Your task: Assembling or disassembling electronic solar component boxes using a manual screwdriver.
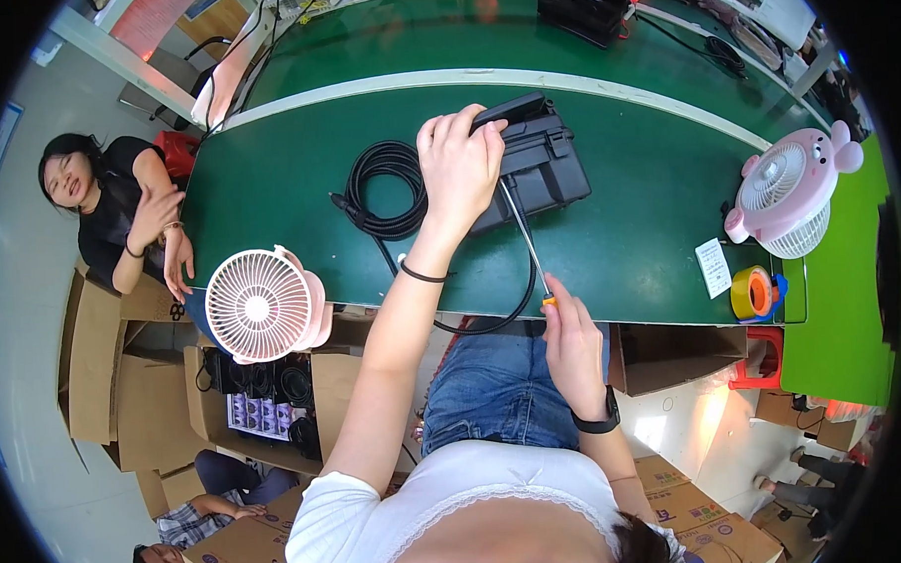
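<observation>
A black plastic box (541, 164) with a raised flap or lid sits on the green tabletop in front of me. The curled fingers of my left hand (461, 162) grip its upper left edge. My right hand (574, 347) is closed around the handle of a screwdriver (524, 231), whose long metal shaft slants up to the front of the box. The fingers hide most of the handle; a bit of yellow-orange shows. Where the tip meets the box is hard to make out. Left of the box lies a coiled black cable (374, 222), with a length looping below the table's front edge.
A pale pink fan (258, 306) stands at the table's left front corner, a pink animal-shaped fan (779, 176) at the right. Near the latter are tape rolls (752, 296) and a white paper slip (713, 267). Cardboard boxes (157, 411) stand below. A person (120, 209) sits at the left.
</observation>
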A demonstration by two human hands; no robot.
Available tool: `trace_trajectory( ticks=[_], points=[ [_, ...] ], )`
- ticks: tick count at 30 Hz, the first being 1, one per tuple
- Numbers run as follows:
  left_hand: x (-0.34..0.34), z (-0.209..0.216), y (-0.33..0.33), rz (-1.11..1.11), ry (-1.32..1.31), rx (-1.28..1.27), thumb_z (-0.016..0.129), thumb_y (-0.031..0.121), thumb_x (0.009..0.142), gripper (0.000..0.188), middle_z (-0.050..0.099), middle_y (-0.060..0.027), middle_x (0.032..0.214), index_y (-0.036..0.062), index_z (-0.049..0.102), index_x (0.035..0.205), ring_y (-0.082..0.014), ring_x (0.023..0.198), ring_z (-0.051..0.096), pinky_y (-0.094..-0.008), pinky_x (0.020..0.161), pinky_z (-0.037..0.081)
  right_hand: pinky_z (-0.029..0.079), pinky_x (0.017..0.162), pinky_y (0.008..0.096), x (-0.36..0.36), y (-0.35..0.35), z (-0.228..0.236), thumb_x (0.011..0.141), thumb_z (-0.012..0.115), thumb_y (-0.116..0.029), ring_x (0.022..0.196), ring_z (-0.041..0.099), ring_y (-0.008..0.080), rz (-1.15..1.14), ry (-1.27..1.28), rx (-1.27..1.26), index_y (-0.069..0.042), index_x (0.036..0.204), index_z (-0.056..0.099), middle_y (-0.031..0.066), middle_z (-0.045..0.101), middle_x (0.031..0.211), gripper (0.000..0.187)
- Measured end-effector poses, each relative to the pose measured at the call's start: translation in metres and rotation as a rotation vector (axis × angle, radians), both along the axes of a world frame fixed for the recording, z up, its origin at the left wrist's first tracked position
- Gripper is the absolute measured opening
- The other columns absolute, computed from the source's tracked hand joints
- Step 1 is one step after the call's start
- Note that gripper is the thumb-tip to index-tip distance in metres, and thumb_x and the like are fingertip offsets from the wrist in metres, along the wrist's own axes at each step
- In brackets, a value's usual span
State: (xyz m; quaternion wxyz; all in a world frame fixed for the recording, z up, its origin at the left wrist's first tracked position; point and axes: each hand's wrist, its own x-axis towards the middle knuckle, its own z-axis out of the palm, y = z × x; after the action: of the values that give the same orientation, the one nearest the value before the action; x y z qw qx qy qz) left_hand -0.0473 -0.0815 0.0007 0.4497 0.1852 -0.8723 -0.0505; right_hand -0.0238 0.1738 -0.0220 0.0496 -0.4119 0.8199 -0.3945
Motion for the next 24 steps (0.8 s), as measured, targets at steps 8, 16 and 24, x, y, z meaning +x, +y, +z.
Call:
trace_trajectory(
  ticks=[8, 16, 24],
  points=[
    [0.001, -0.002, -0.003, 0.002, 0.008, -0.011, 0.053, 0.019, 0.095, 0.026, 0.067, -0.0081, 0.106, 0.0107, 0.078, 0.094, -0.0257, 0.102, 0.059, -0.0427, 0.101, 0.036, 0.05, 0.065, 0.0369, 0.002, -0.003, -0.017, 0.099, 0.051, -0.005, 0.067, 0.06, 0.0292, 0.016, -0.311, -0.124, -0.004, 0.134, 0.054, 0.0178, 0.06, 0.09, 0.035],
    [0.003, -0.002, -0.005, -0.013, 0.009, -0.002, 0.053, 0.019, 0.095, 0.026, 0.067, -0.0078, 0.106, 0.0108, 0.077, 0.095, -0.026, 0.102, 0.059, -0.0427, 0.1, 0.036, 0.047, 0.055, 0.0279, -0.001, -0.003, -0.02, 0.102, 0.049, -0.01, 0.067, 0.057, 0.0135, 0.07, -0.653, -0.178, -0.004, 0.139, 0.05, 0.0098, 0.06, 0.088, 0.037],
    [0.012, -0.003, -0.005, -0.053, 0.036, 0.024, 0.052, 0.017, 0.095, 0.027, 0.066, -0.0072, 0.109, 0.0118, 0.078, 0.098, -0.0261, 0.102, 0.059, -0.0427, 0.1, 0.036, 0.04, 0.049, 0.0204, -0.017, 0.005, -0.015, 0.106, 0.046, -0.027, 0.061, 0.046, 0.0081, 0.272, -1.611, -0.467, -0.007, 0.146, 0.042, 0.0055, 0.051, 0.09, 0.046]
  ],
)
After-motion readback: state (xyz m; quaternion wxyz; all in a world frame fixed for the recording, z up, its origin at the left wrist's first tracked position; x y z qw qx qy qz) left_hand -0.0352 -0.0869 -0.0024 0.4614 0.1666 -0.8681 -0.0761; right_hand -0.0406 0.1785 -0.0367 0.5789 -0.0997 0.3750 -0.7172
